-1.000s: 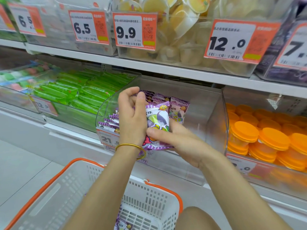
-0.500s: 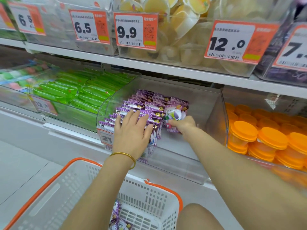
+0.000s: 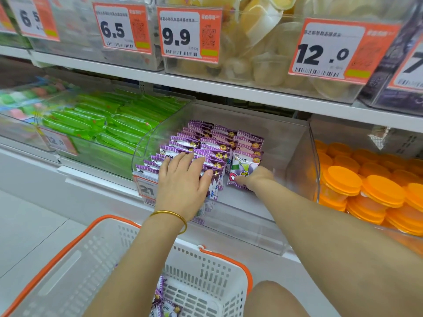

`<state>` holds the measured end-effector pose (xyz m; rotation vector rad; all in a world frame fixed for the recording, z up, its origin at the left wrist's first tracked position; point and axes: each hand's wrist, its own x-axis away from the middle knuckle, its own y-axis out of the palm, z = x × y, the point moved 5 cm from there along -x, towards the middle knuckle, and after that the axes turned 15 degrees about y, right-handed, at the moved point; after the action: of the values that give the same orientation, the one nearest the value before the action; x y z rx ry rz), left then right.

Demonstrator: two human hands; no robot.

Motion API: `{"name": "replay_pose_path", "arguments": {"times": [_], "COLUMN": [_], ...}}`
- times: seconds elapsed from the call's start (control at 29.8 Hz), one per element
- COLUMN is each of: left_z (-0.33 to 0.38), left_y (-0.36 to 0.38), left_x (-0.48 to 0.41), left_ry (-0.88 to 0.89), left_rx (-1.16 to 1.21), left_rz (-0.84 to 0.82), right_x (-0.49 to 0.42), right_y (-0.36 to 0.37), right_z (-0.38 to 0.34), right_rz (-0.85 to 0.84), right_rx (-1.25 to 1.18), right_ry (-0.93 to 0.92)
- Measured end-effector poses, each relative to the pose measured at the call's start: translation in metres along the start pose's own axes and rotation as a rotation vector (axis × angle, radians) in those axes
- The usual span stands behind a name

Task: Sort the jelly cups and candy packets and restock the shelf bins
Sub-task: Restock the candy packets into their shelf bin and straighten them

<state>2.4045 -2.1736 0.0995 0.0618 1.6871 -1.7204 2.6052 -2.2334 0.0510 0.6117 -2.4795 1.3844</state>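
Note:
Purple candy packets (image 3: pixel 207 143) stand in rows inside a clear shelf bin (image 3: pixel 295 170) on the lower shelf. My left hand (image 3: pixel 183 181) lies flat with spread fingers on the front of the left rows, pressing them back. My right hand (image 3: pixel 255 179) reaches into the bin and pinches the lower edge of one purple packet (image 3: pixel 243 168), which stands upright at the front of the right-hand row. More purple packets (image 3: pixel 166 308) lie in the white basket (image 3: pixel 91 266) with an orange rim below my arms.
Green packets (image 3: pixel 103 126) fill the bin to the left. Orange-lidded jelly cups (image 3: pixel 366 186) are stacked in the bin to the right. Pale yellow jelly cups (image 3: pixel 258 56) sit in upper-shelf bins behind price tags (image 3: pixel 190 33). The purple bin's right half is bare.
A second ago both hands held the packet in front of the bin. My right hand carried it into the bin and set it at the right row's front; my left hand came down flat on the left rows.

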Motion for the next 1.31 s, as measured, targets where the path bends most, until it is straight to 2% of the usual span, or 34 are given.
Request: {"name": "replay_pose_path", "arguments": {"times": [0.07,0.2,0.44,0.64,0.81,0.87,0.91,1.01,1.07,1.18,1.24,1.31], "left_z": [0.000,0.001,0.002,0.001,-0.002,0.000,0.002,0.003,-0.003,-0.025,-0.049,-0.072], "left_y": [-0.001,-0.001,-0.002,-0.003,-0.012,-0.024,-0.031,-0.052,-0.058,-0.040,-0.018,0.003], "left_x": [0.000,0.000,0.001,0.000,0.001,0.004,0.006,0.020,0.047,0.105,0.146,0.185], "left_ry": [0.000,-0.007,-0.011,0.006,0.081,0.148,0.182,0.231,0.240,0.267,0.221,0.069], "left_rx": [0.003,0.003,0.008,0.035,0.125,0.129,0.119,0.067,0.009,-0.071,-0.082,-0.067], "left_rz": [0.006,-0.003,-0.022,-0.022,0.105,0.172,0.213,0.262,0.200,-0.025,-0.206,-0.360], "right_x": [-0.008,-0.011,-0.009,-0.010,-0.006,0.012,0.031,0.123,0.174,0.194,0.175,0.146], "right_y": [0.001,0.003,-0.002,0.006,-0.010,-0.032,-0.043,-0.064,-0.042,0.050,0.122,0.186], "right_z": [0.007,0.013,0.004,0.000,0.000,-0.003,-0.005,0.004,0.019,0.042,0.065,0.093], "right_rz": [-0.093,-0.085,-0.014,-0.067,0.028,0.095,0.111,-0.014,-0.226,-0.580,-0.656,-0.677], "right_rx": [-0.172,-0.348,-0.314,-0.238,-0.260,-0.408,-0.490,-0.679,-0.683,-0.386,-0.133,0.095], "right_ry": [0.045,0.096,-0.009,0.009,0.060,-0.022,-0.126,-0.536,-0.678,-0.590,-0.458,-0.347]}}
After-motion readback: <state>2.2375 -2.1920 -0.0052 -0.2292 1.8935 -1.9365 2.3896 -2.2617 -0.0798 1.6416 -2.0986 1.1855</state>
